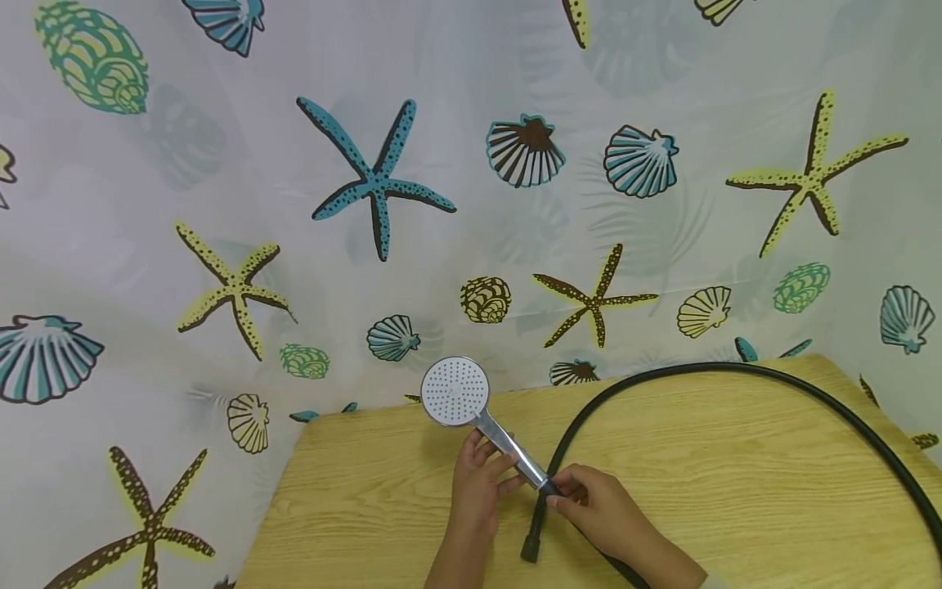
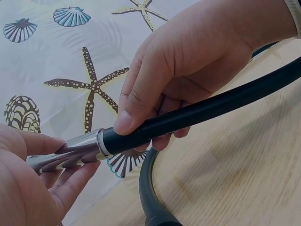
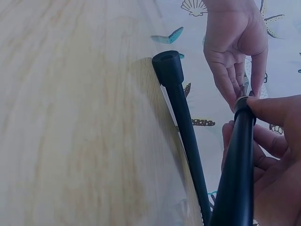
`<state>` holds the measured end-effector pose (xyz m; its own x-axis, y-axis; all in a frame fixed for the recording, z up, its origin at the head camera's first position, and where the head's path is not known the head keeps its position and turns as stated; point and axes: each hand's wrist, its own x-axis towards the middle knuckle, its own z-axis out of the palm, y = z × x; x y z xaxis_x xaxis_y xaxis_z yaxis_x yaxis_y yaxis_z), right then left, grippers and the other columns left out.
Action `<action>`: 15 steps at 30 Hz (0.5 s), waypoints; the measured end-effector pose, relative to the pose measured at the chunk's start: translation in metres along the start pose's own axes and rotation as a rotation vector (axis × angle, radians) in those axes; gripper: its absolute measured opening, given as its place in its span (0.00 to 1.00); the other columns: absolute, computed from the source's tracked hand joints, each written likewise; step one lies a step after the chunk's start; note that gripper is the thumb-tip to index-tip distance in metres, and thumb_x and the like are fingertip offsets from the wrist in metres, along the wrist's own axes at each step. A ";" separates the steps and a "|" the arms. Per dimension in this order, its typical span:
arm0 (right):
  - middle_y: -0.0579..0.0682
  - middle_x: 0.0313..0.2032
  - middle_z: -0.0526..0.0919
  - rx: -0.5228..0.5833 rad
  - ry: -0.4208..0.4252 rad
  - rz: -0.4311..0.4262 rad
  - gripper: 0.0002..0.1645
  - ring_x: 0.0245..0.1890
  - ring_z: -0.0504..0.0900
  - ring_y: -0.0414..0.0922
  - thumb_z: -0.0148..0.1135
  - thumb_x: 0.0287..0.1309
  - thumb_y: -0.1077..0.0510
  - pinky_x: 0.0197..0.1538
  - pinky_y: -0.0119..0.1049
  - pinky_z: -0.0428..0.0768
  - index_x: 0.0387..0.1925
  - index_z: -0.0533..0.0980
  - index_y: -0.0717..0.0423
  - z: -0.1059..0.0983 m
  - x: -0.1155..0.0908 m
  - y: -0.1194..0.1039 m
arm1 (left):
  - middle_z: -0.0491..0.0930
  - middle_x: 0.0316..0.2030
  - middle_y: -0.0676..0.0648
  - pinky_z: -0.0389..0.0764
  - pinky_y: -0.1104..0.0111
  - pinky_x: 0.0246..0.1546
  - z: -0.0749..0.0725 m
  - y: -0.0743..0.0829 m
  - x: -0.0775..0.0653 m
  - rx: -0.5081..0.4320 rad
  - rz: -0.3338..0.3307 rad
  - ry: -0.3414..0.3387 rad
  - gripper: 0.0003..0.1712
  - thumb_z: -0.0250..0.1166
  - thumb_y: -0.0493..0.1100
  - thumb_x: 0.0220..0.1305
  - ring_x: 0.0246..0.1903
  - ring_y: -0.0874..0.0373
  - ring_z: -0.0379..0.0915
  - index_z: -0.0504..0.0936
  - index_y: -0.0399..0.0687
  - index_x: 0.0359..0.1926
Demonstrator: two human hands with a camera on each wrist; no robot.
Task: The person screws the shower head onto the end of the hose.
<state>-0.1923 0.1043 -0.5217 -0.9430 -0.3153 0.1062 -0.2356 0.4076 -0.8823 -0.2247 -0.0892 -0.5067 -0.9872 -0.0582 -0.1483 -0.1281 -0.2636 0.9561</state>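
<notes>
My left hand (image 1: 478, 484) grips the chrome handle of a shower head (image 1: 455, 391), whose round white spray face is turned up toward the head camera. My right hand (image 1: 599, 509) pinches the black end fitting of a shower hose (image 2: 207, 113) between thumb and fingers. In the left wrist view that fitting meets the handle's silver end in line, flush against its rim. The hose's other end (image 1: 531, 546), a wider black connector, lies by the hands; the right wrist view shows its hollow opening (image 3: 167, 57). Some left fingers are hidden behind the handle.
The hose sweeps in a wide loop (image 1: 706, 366) over the back and right side of the wooden table (image 1: 353, 491). Behind the table hangs a pale curtain (image 1: 456, 49) printed with starfish and shells, which also covers both sides.
</notes>
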 end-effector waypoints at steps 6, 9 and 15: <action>0.45 0.43 0.86 0.025 -0.031 -0.002 0.15 0.43 0.83 0.42 0.63 0.68 0.48 0.45 0.31 0.85 0.48 0.81 0.53 0.000 0.000 0.001 | 0.73 0.65 0.34 0.90 0.55 0.47 -0.001 0.000 0.000 0.003 -0.002 -0.003 0.40 0.64 0.30 0.63 0.46 0.56 0.84 0.61 0.47 0.74; 0.47 0.44 0.87 0.038 -0.045 -0.002 0.16 0.43 0.84 0.43 0.62 0.69 0.48 0.44 0.32 0.86 0.49 0.81 0.54 -0.001 -0.001 0.002 | 0.73 0.65 0.33 0.90 0.55 0.47 -0.001 0.000 0.000 0.003 0.000 -0.006 0.40 0.64 0.30 0.63 0.46 0.56 0.84 0.61 0.47 0.74; 0.50 0.46 0.87 0.045 -0.055 0.000 0.18 0.43 0.85 0.44 0.60 0.70 0.47 0.45 0.35 0.87 0.51 0.80 0.56 -0.001 -0.001 0.002 | 0.73 0.65 0.33 0.90 0.55 0.46 0.000 0.001 0.000 0.006 0.008 -0.010 0.40 0.64 0.30 0.63 0.46 0.56 0.83 0.62 0.46 0.74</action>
<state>-0.1917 0.1063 -0.5232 -0.9285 -0.3622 0.0822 -0.2238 0.3689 -0.9021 -0.2245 -0.0892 -0.5058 -0.9891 -0.0508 -0.1380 -0.1206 -0.2570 0.9589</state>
